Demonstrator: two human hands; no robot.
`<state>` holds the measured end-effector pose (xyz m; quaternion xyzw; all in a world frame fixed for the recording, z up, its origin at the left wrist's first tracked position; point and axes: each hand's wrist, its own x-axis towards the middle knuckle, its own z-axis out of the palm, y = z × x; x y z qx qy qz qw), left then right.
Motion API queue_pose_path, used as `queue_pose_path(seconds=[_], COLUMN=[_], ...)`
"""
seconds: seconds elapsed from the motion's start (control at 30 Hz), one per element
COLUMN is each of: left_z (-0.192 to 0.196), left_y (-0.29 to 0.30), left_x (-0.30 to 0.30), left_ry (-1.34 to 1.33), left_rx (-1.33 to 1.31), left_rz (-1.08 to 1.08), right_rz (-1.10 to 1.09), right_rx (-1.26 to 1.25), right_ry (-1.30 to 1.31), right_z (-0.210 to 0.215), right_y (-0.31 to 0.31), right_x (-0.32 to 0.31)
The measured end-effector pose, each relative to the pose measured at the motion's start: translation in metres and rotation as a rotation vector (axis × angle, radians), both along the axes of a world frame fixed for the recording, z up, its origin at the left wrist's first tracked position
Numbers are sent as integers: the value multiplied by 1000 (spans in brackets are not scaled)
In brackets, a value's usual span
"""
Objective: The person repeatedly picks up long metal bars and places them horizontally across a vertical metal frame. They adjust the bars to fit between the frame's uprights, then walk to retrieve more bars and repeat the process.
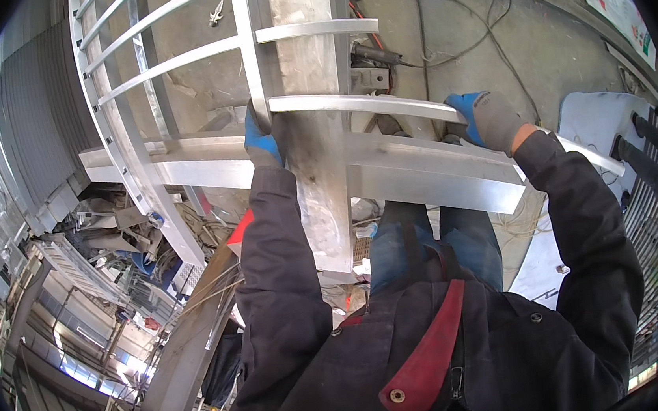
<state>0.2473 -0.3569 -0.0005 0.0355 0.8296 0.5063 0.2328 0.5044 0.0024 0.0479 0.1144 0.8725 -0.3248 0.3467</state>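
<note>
A long, pale metal bar (367, 104) runs from a ladder-like metal frame out past my right side. My gloved right hand (487, 120) is closed around it well away from the frame, and its far end sticks out beyond the hand. At the frame's upright (249, 51), my left hand (263, 142), in the same blue and grey kind of glove, grips the lower end beside the bar's inner end. Its fingers are partly hidden behind the metal. Another short bar (317, 29) juts rightward from the same upright, farther off.
A wide metal beam (323, 182) and a crossbeam (436, 167) support the frame in front of my legs. Beyond lies a corded power tool (376, 55), its cable (457, 58) looping over the floor. Scrap metal (122, 233) is piled at left; a pale panel (594, 116) stands right.
</note>
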Motion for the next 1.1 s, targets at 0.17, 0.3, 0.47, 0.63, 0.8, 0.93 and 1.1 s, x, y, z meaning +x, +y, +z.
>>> queue_pose_path(seconds=[0.17, 0.3, 0.47, 0.63, 0.8, 0.93, 1.1], left_z=[-7, -10, -16, -11, -2, -7, -22], left_y=[-3, -6, -13, -13, -4, -8, -16], left_x=[0, -1, -1, -1, 1, -3, -7], left_ry=[205, 144, 157, 411, 89, 105, 268], left_rx=[-76, -57, 33, -277, -50, -39, -39], left_rz=[-95, -91, -103, -245, -70, -101, -162], right_rz=[128, 61, 4, -51, 44, 7, -37], right_rx=[116, 150, 22, -125, 39, -29, -42], right_ry=[66, 17, 93, 185, 134, 65, 212], right_z=[-10, -10, 19, 30, 5, -3, 2], right_y=[-4, -11, -3, 10, -9, -8, -7], right_x=[2, 2, -8, -16, -9, -9, -9])
